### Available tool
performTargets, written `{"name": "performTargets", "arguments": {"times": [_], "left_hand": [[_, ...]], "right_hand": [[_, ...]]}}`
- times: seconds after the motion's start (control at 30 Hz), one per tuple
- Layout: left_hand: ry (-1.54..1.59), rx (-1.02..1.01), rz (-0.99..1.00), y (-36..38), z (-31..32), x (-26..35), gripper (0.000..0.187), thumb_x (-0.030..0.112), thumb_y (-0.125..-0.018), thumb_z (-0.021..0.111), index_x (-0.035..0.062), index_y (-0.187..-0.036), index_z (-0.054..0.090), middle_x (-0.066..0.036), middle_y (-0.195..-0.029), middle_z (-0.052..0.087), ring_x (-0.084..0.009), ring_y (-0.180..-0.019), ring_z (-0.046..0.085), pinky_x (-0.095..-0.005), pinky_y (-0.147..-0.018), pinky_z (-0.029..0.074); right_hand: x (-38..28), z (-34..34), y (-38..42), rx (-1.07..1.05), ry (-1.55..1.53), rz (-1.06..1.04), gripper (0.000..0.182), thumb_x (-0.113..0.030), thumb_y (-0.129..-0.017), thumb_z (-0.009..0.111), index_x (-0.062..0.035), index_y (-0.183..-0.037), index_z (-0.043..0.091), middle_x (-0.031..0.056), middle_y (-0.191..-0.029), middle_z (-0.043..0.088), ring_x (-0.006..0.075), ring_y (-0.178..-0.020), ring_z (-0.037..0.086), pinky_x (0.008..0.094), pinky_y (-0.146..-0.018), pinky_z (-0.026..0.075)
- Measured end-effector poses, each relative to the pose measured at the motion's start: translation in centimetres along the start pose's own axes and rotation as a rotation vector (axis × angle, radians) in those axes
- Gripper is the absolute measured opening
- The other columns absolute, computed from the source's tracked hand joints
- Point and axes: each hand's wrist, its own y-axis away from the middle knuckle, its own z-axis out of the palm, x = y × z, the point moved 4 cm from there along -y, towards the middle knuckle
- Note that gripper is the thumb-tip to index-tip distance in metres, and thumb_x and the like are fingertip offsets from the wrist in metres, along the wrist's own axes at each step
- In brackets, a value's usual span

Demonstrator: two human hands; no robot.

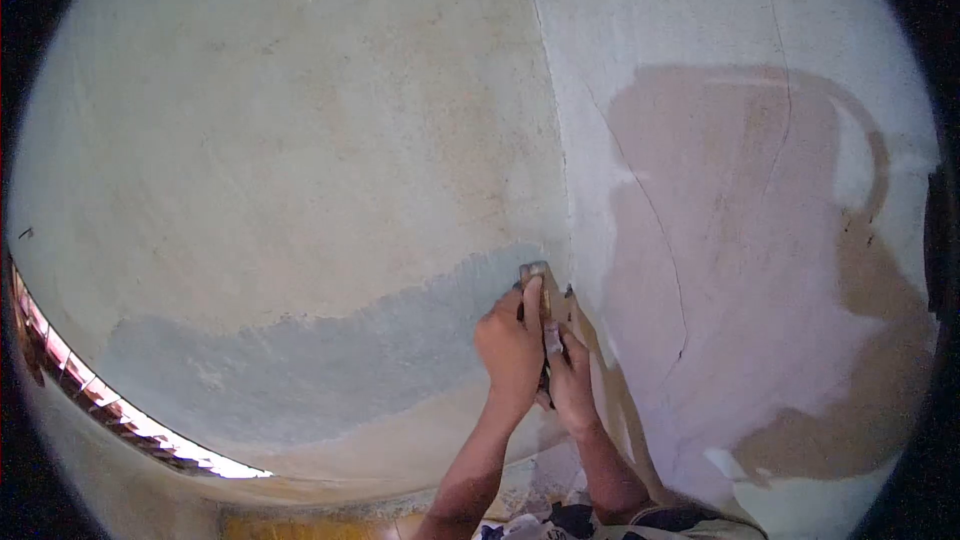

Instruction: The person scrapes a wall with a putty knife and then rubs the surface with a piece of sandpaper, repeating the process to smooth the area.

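Observation:
Both hands are close together near the wall corner, low in the middle of the view. My left hand (512,345) is closed round a narrow hand tool (535,269), whose top end shows above the fingers. Just to the right and slightly lower, my right hand (571,380) is closed on the lower part of the same tool. The tool's exact shape is mostly hidden by the fingers. Beside the hands, a grey damp-looking patch (330,375) spreads leftward across the pale wall (300,140).
The right-hand wall (680,20) has thin cracks and a large shadow. A slatted bright opening (130,420) curves along the lower left. Yellowish boards or a surface (300,526) show at the bottom edge. Patterned clothing (560,523) is below the arms.

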Motion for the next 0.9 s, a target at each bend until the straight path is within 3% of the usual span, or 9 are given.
{"name": "performTargets", "arguments": {"times": [0.13,0.23,0.43,0.6,0.7,0.9], "left_hand": [[0.001,-0.018,0.000,-1.1,-0.7,1.1,0.036,0.029,-0.091,0.061,0.0009,-0.069,0.064,-0.020,-0.063,0.060,-0.0364,-0.053,0.058,-0.0408,-0.049,0.044],[0.001,-0.024,-0.041,-0.2,-0.3,0.2,0.036,0.029,-0.091,0.061,0.0006,-0.069,0.064,-0.021,-0.063,0.060,-0.0370,-0.053,0.059,-0.0410,-0.050,0.044],[0.021,-0.012,-0.010,-1.1,-0.1,0.8,0.037,0.031,-0.091,0.061,0.0004,-0.070,0.064,-0.021,-0.064,0.060,-0.0378,-0.054,0.059,-0.0419,-0.050,0.045],[-0.007,-0.029,-0.017,-0.4,-0.2,0.4,0.040,0.033,-0.092,0.060,0.0002,-0.069,0.063,-0.022,-0.063,0.059,-0.0383,-0.055,0.059,-0.0429,-0.051,0.045],[-0.018,-0.006,0.053,-1.9,-0.1,1.8,0.040,0.032,-0.093,0.059,-0.0020,-0.073,0.064,-0.021,-0.060,0.056,-0.0334,-0.048,0.053,-0.0391,-0.051,0.042],[-0.054,-0.055,-0.019,-0.3,-0.2,0.5,0.040,0.034,-0.092,0.059,0.0017,-0.068,0.063,-0.021,-0.064,0.060,-0.0394,-0.056,0.059,-0.0435,-0.052,0.045]], "right_hand": [[0.9,0.0,-0.2,0.037,0.024,-0.058,0.044,-0.022,-0.098,0.047,0.0093,-0.129,0.048,0.0217,-0.119,0.059,0.0258,-0.110,0.055,0.0351,-0.098,0.041],[0.8,0.2,0.8,0.004,0.025,0.023,0.042,-0.017,-0.098,0.044,0.0093,-0.130,0.047,0.0229,-0.119,0.059,0.0267,-0.109,0.056,0.0355,-0.097,0.041],[0.5,0.2,0.0,0.076,0.062,0.013,0.042,-0.016,-0.098,0.041,0.0089,-0.131,0.046,0.0240,-0.124,0.056,0.0304,-0.116,0.054,0.0375,-0.102,0.038],[0.7,0.5,-0.2,-0.009,-0.025,-0.085,0.044,-0.018,-0.099,0.040,0.0090,-0.134,0.043,0.0253,-0.130,0.051,0.0314,-0.121,0.049,0.0377,-0.105,0.035],[-1.6,0.5,-0.5,0.008,0.006,-0.107,0.043,-0.018,-0.099,0.039,0.0091,-0.133,0.043,0.0256,-0.130,0.051,0.0317,-0.122,0.049,0.0385,-0.105,0.035],[0.3,0.3,0.4,0.023,0.043,-0.110,0.040,-0.017,-0.100,0.039,0.0091,-0.130,0.046,0.0236,-0.127,0.054,0.0298,-0.118,0.051,0.0383,-0.102,0.037]]}}
